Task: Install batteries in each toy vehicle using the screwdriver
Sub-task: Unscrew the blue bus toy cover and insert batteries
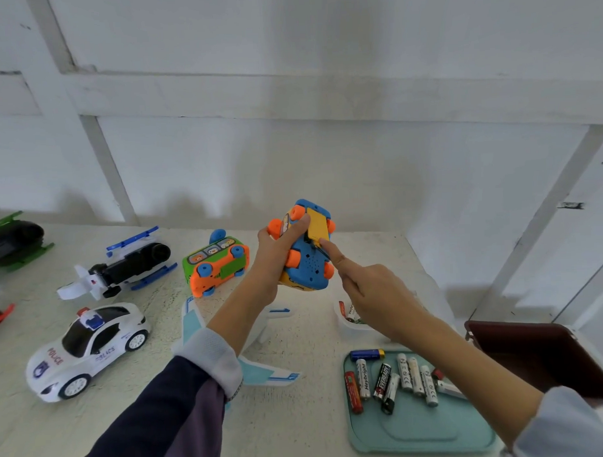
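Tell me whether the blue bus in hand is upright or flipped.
Flipped: the blue bus, gripped by the left hand, shows its underside, orange wheels and yellow battery cover facing the camera.

Two toy buses (302, 248) (216, 265), one police car (89, 350), three toy helicopters (123, 265) (13, 241) (0, 315), one toy plane (257, 370), one teal tray (416, 433), nine loose batteries (389, 379) on it, one white bowl (353, 327), two hands (275, 253) (370, 287).
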A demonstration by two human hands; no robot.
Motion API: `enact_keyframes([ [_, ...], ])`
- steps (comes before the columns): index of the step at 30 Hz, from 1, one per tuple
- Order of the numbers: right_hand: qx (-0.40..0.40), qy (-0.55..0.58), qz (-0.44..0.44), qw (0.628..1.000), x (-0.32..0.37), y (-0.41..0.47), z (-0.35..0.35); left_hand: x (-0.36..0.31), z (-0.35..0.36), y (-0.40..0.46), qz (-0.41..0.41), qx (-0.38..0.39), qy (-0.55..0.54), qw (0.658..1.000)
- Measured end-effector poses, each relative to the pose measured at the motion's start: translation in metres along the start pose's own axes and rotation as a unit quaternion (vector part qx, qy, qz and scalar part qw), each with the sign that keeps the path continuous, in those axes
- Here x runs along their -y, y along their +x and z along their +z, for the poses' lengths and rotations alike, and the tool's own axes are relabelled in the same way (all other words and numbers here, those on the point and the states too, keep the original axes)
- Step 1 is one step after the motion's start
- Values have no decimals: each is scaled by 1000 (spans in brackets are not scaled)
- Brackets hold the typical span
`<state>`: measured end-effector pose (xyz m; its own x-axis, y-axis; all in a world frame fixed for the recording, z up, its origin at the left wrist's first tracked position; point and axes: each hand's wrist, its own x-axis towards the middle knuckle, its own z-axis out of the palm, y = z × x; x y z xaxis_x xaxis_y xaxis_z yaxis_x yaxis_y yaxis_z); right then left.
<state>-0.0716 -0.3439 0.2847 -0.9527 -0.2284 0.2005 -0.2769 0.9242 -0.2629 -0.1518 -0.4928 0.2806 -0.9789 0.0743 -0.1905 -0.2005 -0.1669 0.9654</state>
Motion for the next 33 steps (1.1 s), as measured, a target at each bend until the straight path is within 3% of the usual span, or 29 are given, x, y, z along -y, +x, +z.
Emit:
enact_keyframes([
  [12, -17, 49, -31, 998, 6, 4, -12, -13, -18, 9, 47, -14, -34, 998],
  [16, -17, 56, -26, 998, 6, 9, -24, -26, -34, 13, 121, 48, -65, 989],
  [21, 105, -37, -5, 994, -3, 33, -18, -46, -57, 9, 179, 39, -98, 978],
  [26, 237, -155, -22, 959, 5, 69, -1, -42, -59, 7, 170, 37, -92, 980],
  [33, 358, -199, -7, 912, 19, 92, 26, -33, -58, 11, 143, 50, -105, 983],
])
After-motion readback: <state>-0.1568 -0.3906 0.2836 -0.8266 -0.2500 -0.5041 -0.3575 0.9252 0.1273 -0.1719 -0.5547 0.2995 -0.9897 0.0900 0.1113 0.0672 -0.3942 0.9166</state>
